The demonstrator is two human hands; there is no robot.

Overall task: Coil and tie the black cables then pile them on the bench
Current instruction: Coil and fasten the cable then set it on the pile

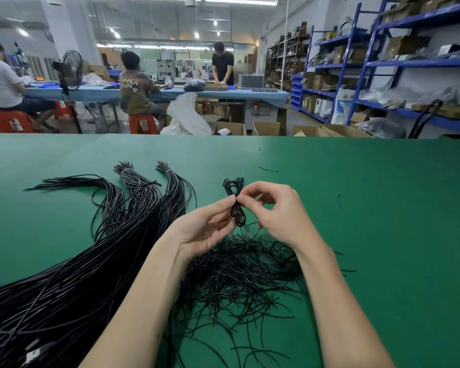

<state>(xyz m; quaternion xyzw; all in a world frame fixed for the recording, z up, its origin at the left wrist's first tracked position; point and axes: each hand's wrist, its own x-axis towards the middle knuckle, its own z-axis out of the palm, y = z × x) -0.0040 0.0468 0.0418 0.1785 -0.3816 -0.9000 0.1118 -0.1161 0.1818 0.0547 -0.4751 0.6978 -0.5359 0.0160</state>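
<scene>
Coiled black cable (235, 201) held upright above the green bench (383, 235), pinched at mid-length between left hand (205, 227) and right hand (274, 211), fingertips of both meeting on it. Loose heap of short black ties (239, 272) directly below. Long bundled cables (91, 261) fan out at left, two bunches banded near their ends.

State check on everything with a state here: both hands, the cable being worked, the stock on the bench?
left hand: pinches the coiled cable at its middle
right hand: pinches the same spot from the other side
coiled cable: coiled, held off the bench, plug end hanging down
long cable bundles: uncoiled, tied near the far ends, lying on the green bench
twist ties: loose heap under the hands
</scene>
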